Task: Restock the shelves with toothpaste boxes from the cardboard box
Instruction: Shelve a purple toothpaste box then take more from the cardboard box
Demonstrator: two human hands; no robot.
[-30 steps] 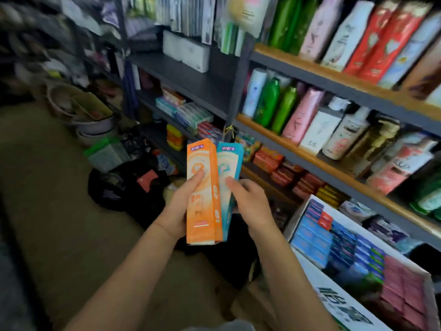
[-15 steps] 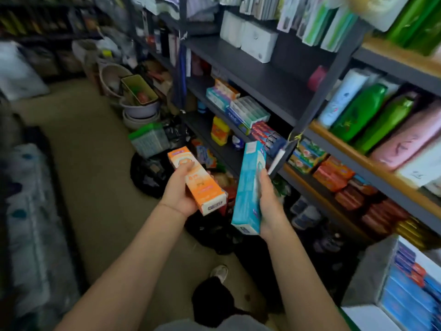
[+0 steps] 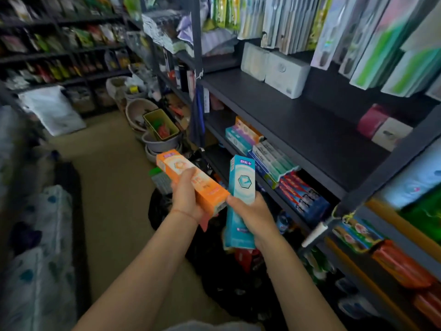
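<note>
My left hand (image 3: 187, 199) grips an orange toothpaste box (image 3: 174, 167), which lies tilted with its far end up to the left. Beside it my right hand (image 3: 253, 215) holds a teal toothpaste box (image 3: 241, 180) nearly upright. Both boxes hover in front of the dark shelf unit (image 3: 298, 130). On the shelf below its wide bare board lie stacked toothpaste boxes (image 3: 267, 158), with red and blue ones (image 3: 303, 199) nearer me. The cardboard box is out of view.
Basins and a green bin (image 3: 160, 125) stand on the floor by the shelf's foot, black bags (image 3: 164, 209) under my hands. White boxes (image 3: 284, 72) sit on the upper board. Soap packs (image 3: 401, 263) fill the lower right shelf. Bagged goods (image 3: 38, 247) line the left.
The view swung left and the cardboard box left the frame. The two boxes, held together a second ago, are now apart, one in each hand, nearer the toothpaste shelf.
</note>
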